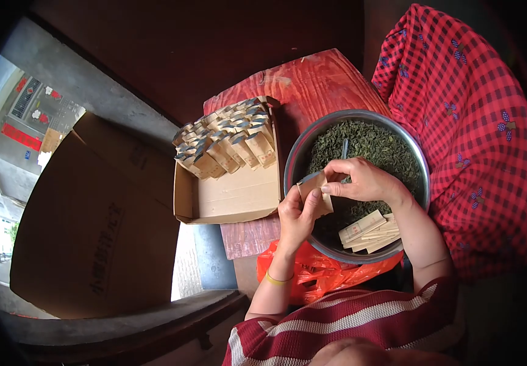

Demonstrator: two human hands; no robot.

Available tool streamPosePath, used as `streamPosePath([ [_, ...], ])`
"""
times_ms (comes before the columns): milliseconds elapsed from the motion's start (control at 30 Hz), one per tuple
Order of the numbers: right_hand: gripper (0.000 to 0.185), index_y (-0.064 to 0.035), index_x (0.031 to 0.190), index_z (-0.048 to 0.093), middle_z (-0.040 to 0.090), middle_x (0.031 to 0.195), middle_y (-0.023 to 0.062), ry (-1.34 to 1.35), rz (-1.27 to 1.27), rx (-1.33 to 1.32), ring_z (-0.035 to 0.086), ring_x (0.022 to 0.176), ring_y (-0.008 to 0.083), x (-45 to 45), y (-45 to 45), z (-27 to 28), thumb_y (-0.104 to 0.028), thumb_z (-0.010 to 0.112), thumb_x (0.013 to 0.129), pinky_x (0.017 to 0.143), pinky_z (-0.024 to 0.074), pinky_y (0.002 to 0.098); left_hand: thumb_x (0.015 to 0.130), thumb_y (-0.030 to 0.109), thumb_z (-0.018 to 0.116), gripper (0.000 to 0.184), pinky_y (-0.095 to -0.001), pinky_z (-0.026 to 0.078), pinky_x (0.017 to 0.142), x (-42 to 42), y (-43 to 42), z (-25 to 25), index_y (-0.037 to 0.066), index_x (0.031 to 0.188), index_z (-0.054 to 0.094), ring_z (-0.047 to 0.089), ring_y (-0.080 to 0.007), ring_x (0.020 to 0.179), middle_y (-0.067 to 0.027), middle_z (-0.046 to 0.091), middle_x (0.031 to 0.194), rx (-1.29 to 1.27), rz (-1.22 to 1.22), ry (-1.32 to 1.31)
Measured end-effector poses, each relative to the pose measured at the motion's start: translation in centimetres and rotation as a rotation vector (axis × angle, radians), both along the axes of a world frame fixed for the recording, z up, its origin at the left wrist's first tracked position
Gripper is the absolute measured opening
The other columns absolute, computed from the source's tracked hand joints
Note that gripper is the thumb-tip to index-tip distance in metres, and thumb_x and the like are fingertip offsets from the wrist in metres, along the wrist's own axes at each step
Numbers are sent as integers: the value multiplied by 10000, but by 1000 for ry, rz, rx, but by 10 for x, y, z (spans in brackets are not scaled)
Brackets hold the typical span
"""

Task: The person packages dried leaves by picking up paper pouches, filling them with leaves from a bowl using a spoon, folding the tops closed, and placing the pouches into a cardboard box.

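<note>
A small brown paper packet (316,194) is held between both hands over the left part of a steel basin (422,165). My left hand (297,213) grips its lower left side, thumb on the front. My right hand (361,180) pinches its right edge with thumb and fingers. Dark green dried leaves (373,137) fill the basin, and a metal handle (345,148) stands up out of them. A stack of flat, pale paper packets (370,233) lies on the leaves at the basin's front.
A shallow cardboard box (233,198) with rows of upright packets (230,140) sits left on the red wooden table (300,85). A large carton (99,226) stands farther left. Red plastic (306,268) hangs below the basin; checked cloth (458,134) covers something at right.
</note>
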State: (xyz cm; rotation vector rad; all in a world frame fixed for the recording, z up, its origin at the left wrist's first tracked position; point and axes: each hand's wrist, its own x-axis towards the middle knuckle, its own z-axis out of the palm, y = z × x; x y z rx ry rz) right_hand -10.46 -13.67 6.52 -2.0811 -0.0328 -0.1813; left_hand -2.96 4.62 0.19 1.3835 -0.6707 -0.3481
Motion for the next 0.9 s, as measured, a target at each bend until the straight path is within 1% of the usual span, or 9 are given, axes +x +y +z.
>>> streamPosePath([
  [67, 285, 4, 1010, 642, 708, 889, 146, 31, 59, 10, 705, 851, 269, 0, -1, 0, -223, 721, 857, 772, 538, 369, 962, 146, 645, 187, -229, 502, 667, 0, 0, 4, -7, 1069, 656, 597, -66, 763, -22, 676, 864, -47, -12, 44],
  [100, 296, 7, 1018, 639, 706, 908, 159, 41, 61, -20, 703, 871, 286, 0, -1, 0, -225, 722, 855, 790, 535, 377, 966, 145, 641, 192, -225, 500, 671, 0, 0, 4, -8, 1081, 650, 594, -62, 770, -17, 670, 877, -38, -22, 39],
  [200, 310, 10, 989, 638, 694, 870, 142, 30, 19, -102, 697, 848, 269, -1, 2, 0, -253, 730, 854, 778, 534, 375, 963, 148, 647, 201, -224, 500, 680, 3, 1, 9, -8, 1089, 642, 591, -58, 782, -14, 662, 886, -16, -41, 39],
  [267, 308, 16, 995, 635, 697, 882, 155, 33, 30, -87, 699, 857, 289, -1, 3, 2, -236, 731, 848, 776, 535, 385, 957, 151, 658, 204, -226, 501, 684, 4, 1, 10, -8, 1084, 639, 590, -58, 785, -16, 661, 882, -3, -52, 44],
  [467, 292, 11, 1031, 650, 717, 942, 156, 93, 86, -54, 713, 886, 262, -2, 4, 5, -194, 731, 839, 791, 544, 372, 924, 167, 705, 220, -239, 504, 701, 6, -1, 15, 8, 1060, 639, 590, -71, 790, -8, 658, 883, -27, -63, 40],
  [567, 271, 5, 998, 633, 714, 897, 139, 69, 68, 1, 711, 845, 250, 0, 7, 0, -187, 734, 835, 776, 548, 372, 924, 156, 704, 203, -241, 500, 721, 6, -1, 11, 8, 1050, 645, 590, -75, 802, -13, 665, 888, -4, -60, 79],
  [667, 268, 4, 981, 608, 687, 838, 135, 69, -13, 73, 705, 828, 245, 2, 15, 1, -149, 754, 816, 753, 548, 360, 928, 144, 697, 173, -240, 495, 737, 9, -1, 5, 7, 1027, 657, 593, -75, 819, -16, 674, 889, -71, -16, 35],
  [767, 207, -15, 918, 620, 682, 859, 125, 4, -74, -88, 693, 809, 272, 1, 18, 4, -160, 738, 828, 717, 540, 373, 930, 136, 693, 157, -235, 491, 746, 8, 0, 6, 5, 1013, 667, 593, -71, 826, -12, 678, 891, -40, 54, 45],
  [900, 184, -24, 874, 626, 677, 829, 122, -154, -103, -159, 680, 777, 301, 4, 21, -5, -175, 719, 827, 693, 536, 399, 921, 105, 698, 139, -223, 480, 723, 8, -2, 6, 0, 1010, 675, 585, -64, 786, -11, 683, 859, -66, 99, 75],
])
